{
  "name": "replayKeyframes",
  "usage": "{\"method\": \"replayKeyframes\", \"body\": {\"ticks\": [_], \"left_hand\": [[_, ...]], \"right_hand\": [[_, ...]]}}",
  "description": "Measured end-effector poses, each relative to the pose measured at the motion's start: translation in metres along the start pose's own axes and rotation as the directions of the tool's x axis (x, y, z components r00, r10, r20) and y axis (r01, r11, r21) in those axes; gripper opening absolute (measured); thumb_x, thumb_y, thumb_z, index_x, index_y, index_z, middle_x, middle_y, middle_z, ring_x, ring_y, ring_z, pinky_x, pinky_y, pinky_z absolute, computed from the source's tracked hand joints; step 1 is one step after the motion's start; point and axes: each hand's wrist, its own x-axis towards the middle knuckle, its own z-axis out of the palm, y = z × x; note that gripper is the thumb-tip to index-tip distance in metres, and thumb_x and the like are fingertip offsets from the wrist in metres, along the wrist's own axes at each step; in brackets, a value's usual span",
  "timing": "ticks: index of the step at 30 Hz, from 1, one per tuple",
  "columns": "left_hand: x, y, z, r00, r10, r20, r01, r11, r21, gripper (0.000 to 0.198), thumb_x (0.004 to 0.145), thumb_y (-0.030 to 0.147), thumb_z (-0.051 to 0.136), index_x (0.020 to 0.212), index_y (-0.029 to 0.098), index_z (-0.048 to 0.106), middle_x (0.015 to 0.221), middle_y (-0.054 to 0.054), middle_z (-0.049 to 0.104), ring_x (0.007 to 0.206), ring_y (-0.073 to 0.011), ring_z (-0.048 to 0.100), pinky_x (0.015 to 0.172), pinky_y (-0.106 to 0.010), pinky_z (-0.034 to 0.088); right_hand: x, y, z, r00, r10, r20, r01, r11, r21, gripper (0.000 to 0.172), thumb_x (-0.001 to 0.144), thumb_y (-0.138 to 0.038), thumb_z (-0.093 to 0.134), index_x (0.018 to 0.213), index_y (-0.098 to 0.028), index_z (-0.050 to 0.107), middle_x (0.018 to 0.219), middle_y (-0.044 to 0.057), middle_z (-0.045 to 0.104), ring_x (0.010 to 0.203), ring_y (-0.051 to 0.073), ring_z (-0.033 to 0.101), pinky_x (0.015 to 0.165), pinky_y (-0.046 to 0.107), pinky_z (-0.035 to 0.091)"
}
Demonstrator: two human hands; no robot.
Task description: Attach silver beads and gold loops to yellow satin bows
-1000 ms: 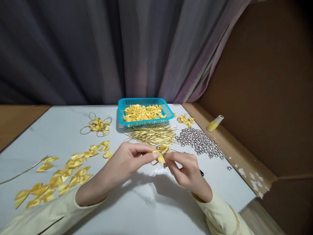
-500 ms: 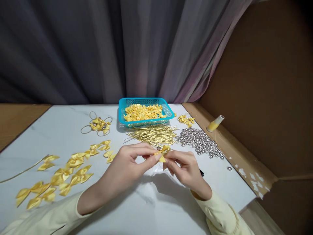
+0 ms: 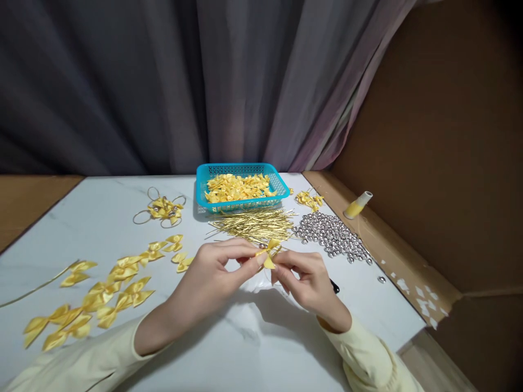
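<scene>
Between my hands is a yellow satin bow, held above the table's middle. My left hand pinches its left side between thumb and forefinger. A small silver bead shows just behind the bow. My right hand is closed at the bow's right side, thumb against fingers. A thin gold tie curves from the bow toward those fingertips, which partly hide it.
Behind my hands lie gold ties and a blue basket of bows. Silver beads and a yellow thread cone are right. Loose bows and a looped cluster are left. Cardboard walls the right.
The bow has turned slightly between my fingers, its upper loop tipping left. Both hands keep their grip in nearly the same place. The whole view has shifted a little.
</scene>
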Motion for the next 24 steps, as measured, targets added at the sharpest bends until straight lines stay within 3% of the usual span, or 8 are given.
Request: {"method": "replayKeyframes", "body": {"ticks": [15, 24], "left_hand": [[0.0029, -0.0059, 0.0015, 1.0, 0.006, -0.018, -0.005, 0.999, 0.041, 0.017, 0.081, 0.024, 0.056, 0.069, 0.018, 0.067, 0.076, 0.0, 0.068, 0.073, -0.0135, 0.059, 0.068, -0.021, 0.044], [0.0029, -0.0065, -0.0015, 0.993, -0.017, -0.119, 0.026, 0.997, 0.076, 0.019, 0.079, 0.031, 0.059, 0.069, 0.019, 0.069, 0.081, -0.001, 0.07, 0.075, -0.0165, 0.061, 0.068, -0.024, 0.047]], "right_hand": [[0.0003, 0.0, 0.0001, 1.0, 0.01, -0.009, -0.01, 1.0, -0.007, 0.018, 0.083, -0.017, 0.05, 0.069, -0.016, 0.059, 0.053, -0.001, 0.057, 0.045, 0.008, 0.045, 0.048, 0.02, 0.036], [-0.0004, 0.0019, 0.0023, 0.999, 0.054, -0.001, -0.054, 0.998, -0.011, 0.021, 0.084, -0.019, 0.049, 0.067, -0.015, 0.059, 0.052, -0.001, 0.057, 0.043, 0.007, 0.044, 0.046, 0.02, 0.036]]}}
